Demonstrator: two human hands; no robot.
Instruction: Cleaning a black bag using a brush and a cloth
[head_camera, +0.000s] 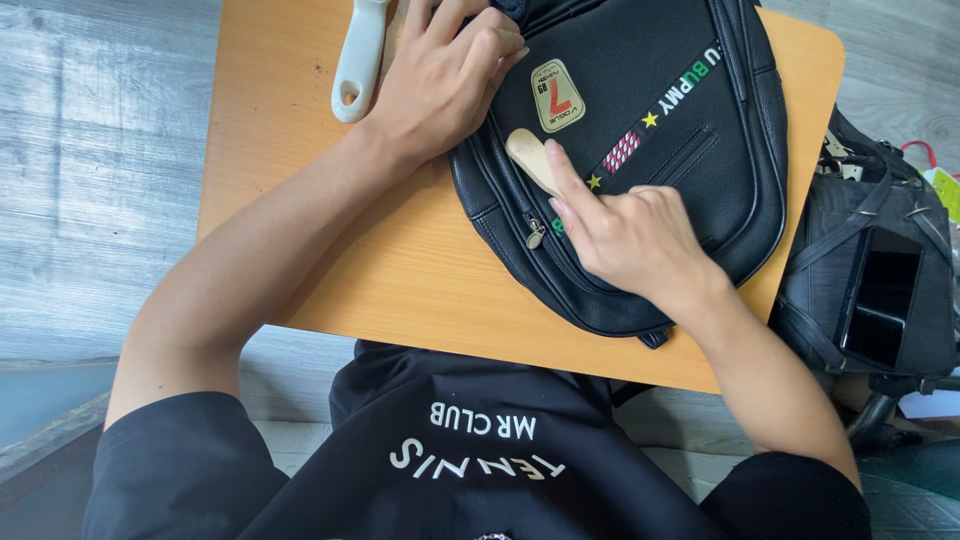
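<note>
A black leather backpack (700, 150) lies flat on an orange wooden table (420, 270), with a shield-shaped patch and a coloured stripe on its front. My left hand (445, 80) presses down on the bag's upper left edge, fingers curled over it. My right hand (625, 235) grips a small brush with a pale wooden handle (528, 155), index finger stretched along it, against the bag's front near the zipper pull (536, 235). A white plastic brush handle (357, 60) lies on the table just left of my left hand.
Another black bag (870, 280) with straps and a dark glossy panel sits on the floor to the right of the table. Grey wood-pattern flooring (100, 150) surrounds the table. My black shirt fills the bottom of the view.
</note>
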